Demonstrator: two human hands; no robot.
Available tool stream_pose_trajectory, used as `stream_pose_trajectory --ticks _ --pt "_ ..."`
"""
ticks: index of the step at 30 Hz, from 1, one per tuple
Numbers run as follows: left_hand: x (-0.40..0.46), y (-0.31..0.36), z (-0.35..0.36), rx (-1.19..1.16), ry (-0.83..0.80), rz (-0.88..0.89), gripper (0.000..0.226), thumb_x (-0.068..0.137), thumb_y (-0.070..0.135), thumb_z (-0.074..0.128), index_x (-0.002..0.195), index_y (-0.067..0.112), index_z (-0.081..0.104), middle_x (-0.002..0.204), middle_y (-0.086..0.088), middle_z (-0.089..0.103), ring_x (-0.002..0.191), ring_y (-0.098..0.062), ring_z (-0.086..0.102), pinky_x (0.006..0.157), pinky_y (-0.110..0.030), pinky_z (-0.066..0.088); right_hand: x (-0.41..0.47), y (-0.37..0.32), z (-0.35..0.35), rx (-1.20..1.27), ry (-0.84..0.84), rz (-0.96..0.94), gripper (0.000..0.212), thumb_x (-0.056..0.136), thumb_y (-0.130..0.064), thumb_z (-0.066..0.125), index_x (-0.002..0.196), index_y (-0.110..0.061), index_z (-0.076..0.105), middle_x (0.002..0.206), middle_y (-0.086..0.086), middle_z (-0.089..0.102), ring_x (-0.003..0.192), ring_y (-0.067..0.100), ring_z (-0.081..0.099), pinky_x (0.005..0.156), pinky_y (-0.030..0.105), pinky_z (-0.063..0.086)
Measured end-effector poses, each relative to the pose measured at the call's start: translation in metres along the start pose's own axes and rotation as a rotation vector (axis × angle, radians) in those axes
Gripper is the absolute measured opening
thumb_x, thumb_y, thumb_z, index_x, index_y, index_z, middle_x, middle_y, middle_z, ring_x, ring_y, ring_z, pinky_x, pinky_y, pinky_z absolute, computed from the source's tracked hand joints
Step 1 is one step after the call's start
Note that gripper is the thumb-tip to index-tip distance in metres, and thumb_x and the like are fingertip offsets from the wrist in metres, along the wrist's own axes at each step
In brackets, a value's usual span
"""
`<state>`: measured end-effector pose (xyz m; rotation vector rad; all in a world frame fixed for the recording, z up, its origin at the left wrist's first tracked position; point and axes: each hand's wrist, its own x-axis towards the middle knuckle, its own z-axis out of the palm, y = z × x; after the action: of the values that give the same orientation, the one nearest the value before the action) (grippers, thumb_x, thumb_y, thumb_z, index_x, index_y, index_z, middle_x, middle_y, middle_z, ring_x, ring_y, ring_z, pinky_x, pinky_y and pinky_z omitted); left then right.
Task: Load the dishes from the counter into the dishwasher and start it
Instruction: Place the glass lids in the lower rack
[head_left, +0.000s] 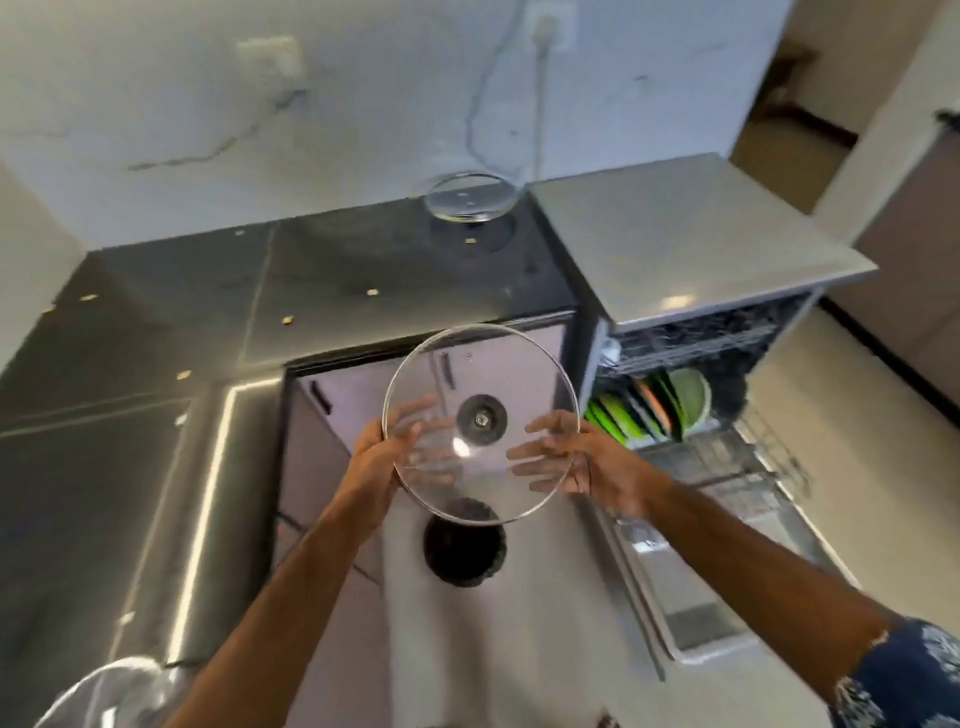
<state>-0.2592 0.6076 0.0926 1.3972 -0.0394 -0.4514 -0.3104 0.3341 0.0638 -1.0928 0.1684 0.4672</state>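
I hold a round glass lid (498, 364) with a dark centre knob in front of me, above the floor. My left hand (382, 457) grips its left rim with fingers spread under the glass. At the right rim, my right hand (582, 462) does the same. A second glass lid (470, 197) lies on the dark counter (311, 280) at the back by the wall. To the right the dishwasher (691, 343) stands open with its lower rack (753, 457) pulled out. Green and orange plates (670, 400) stand in it.
The dishwasher door (691, 597) lies flat and open at lower right. A pale worktop (675, 234) covers the dishwasher. A dark round object (462, 551) sits on the floor below the lid. A power cord (540, 104) hangs on the marble wall. A shiny metal vessel (114, 691) shows at bottom left.
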Motion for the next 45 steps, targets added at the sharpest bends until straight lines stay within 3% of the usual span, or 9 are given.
stream_pose_trajectory --ticks 3,7,15,22,24,28,34,38,45 --pt "0.024 -0.017 0.083 0.154 -0.129 -0.066 0.026 0.105 0.013 0.046 0.126 0.010 0.060 0.115 -0.018 0.073 0.086 -0.040 0.074 0.057 -0.040 0.062 -0.054 -0.015 -0.077 0.009 0.107 0.000 0.034 0.096 -0.013 0.055 0.129 -0.005 0.054 0.124 0.030 0.063 0.106 0.042 0.067 0.089 0.057 0.052" --pt "0.054 -0.045 0.182 0.363 -0.271 -0.174 0.017 0.104 0.015 0.052 0.115 0.010 0.064 0.103 -0.018 0.076 0.074 -0.035 0.076 0.045 -0.030 0.056 -0.121 -0.019 -0.158 -0.116 0.116 0.097 0.034 0.101 -0.015 0.049 0.133 -0.009 0.057 0.124 0.028 0.064 0.111 0.045 0.064 0.088 0.054 0.056" --pt "0.117 -0.096 0.315 0.612 -0.504 -0.128 0.013 0.096 0.017 0.067 0.104 0.009 0.071 0.092 -0.005 0.079 0.080 -0.031 0.076 0.058 -0.033 0.058 -0.182 -0.004 -0.251 -0.130 0.128 0.237 0.045 0.097 -0.003 0.052 0.137 -0.023 0.055 0.128 0.023 0.064 0.119 0.043 0.060 0.102 0.065 0.043" --pt "0.209 -0.140 0.402 0.822 -0.792 0.011 0.003 0.091 0.020 0.073 0.089 0.022 0.072 0.077 0.007 0.076 0.070 -0.006 0.071 0.060 -0.026 0.051 -0.162 -0.008 -0.338 -0.288 0.320 0.279 0.046 0.099 -0.006 0.051 0.142 -0.021 0.050 0.123 0.015 0.068 0.109 0.033 0.068 0.089 0.063 0.053" --pt "0.237 -0.159 0.421 0.877 -0.802 0.092 0.009 0.090 0.024 0.073 0.098 0.019 0.072 0.078 0.010 0.070 0.069 -0.002 0.062 0.064 -0.021 0.046 -0.152 -0.007 -0.361 -0.308 0.452 0.288 0.043 0.099 -0.003 0.049 0.138 -0.020 0.055 0.118 0.015 0.070 0.101 0.032 0.071 0.083 0.059 0.057" --pt "0.296 -0.211 0.454 0.927 -0.817 0.074 0.040 0.095 0.022 0.066 0.135 0.020 0.058 0.126 0.007 0.061 0.114 -0.007 0.057 0.098 -0.026 0.043 -0.123 0.004 -0.422 -0.343 0.660 0.334 0.040 0.094 -0.007 0.059 0.125 -0.031 0.064 0.120 0.007 0.069 0.093 0.026 0.073 0.079 0.054 0.060" --pt "0.350 -0.301 0.470 1.088 -0.857 0.001 0.044 0.098 0.022 0.061 0.141 0.017 0.050 0.139 0.001 0.052 0.125 -0.009 0.047 0.105 -0.027 0.037 -0.099 0.027 -0.517 -0.444 0.859 0.412 0.040 0.098 -0.015 0.052 0.137 -0.022 0.056 0.117 0.008 0.068 0.090 0.019 0.071 0.073 0.046 0.062" --pt "0.381 -0.388 0.474 1.226 -0.833 -0.021 0.043 0.096 0.022 0.062 0.138 0.015 0.052 0.139 -0.006 0.055 0.129 -0.022 0.052 0.110 -0.039 0.040 -0.082 0.048 -0.601 -0.537 0.944 0.379 0.030 0.099 -0.021 0.052 0.127 -0.022 0.061 0.105 0.007 0.072 0.084 0.018 0.072 0.066 0.045 0.062" --pt "0.414 -0.533 0.495 1.417 -0.678 0.011 0.054 0.084 0.029 0.076 0.131 0.011 0.056 0.131 -0.012 0.055 0.120 -0.033 0.055 0.095 -0.046 0.048 -0.060 0.098 -0.733 -0.726 1.046 0.250 0.012 0.091 -0.023 0.054 0.095 -0.028 0.063 0.079 0.006 0.069 0.070 0.027 0.068 0.065 0.043 0.059"
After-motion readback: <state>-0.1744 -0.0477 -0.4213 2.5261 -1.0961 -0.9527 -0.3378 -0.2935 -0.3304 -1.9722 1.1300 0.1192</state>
